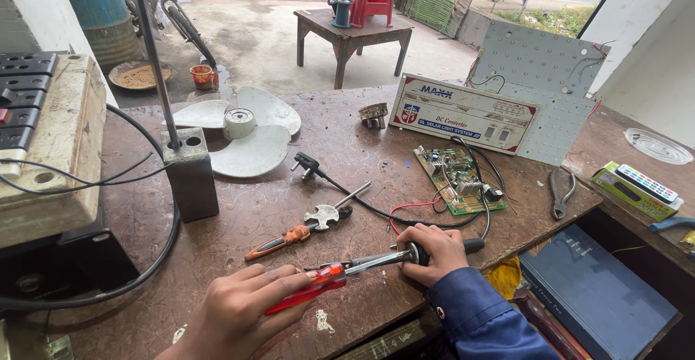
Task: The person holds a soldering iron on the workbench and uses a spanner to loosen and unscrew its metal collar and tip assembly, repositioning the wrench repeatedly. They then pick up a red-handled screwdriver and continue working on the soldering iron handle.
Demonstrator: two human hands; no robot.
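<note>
On the worn tabletop [275,208], the left hand [242,309] grips a red screwdriver [308,291] and the right hand [434,251] clenches a black-handled tool [467,245], tips meeting near the front edge, where a slip could jab fingers or snag the wires [405,208]

Worn brown workbench [289,215] carries fan blade [239,132], circuit board [456,172], pliers [561,193], orange-handled screwdriver [289,237]

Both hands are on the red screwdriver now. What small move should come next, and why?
Probably seat the shaft fully in the handle. The left hand holds the red screwdriver by its handle, while the right hand grips the black far end, so the tool is held between them, not aimed at the circuit board.
</note>
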